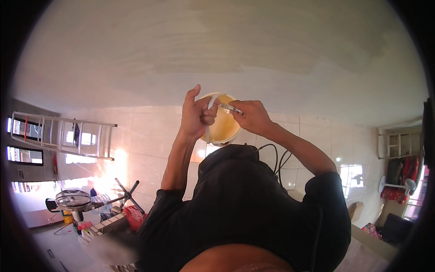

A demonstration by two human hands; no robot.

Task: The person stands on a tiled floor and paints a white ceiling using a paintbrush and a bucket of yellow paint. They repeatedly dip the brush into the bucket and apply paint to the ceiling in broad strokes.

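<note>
A round, pale-rimmed bucket (223,131) with a yellowish inside hangs or stands in front of my body, close to the wall. My left hand (197,113) is at its left side, fingers curled round the bucket's white strap-like handle (208,133), with the thumb raised. From the right, my right hand (253,116) reaches over the bucket's rim, gripping a thin, paint-spattered tool (232,109). Its tip points at the left fingers above the bucket; what kind of tool it is cannot be made out. My fingers partly hide the bucket's near and upper rim.
The wall (217,41) ahead carries darker, greenish brushed patches. Below it lies a glossy tiled floor (149,131). A metal ladder (63,136) is at the left, with a standing fan (74,199) and assorted goods lower down. Red cloths and a small rack (401,145) are at the far right.
</note>
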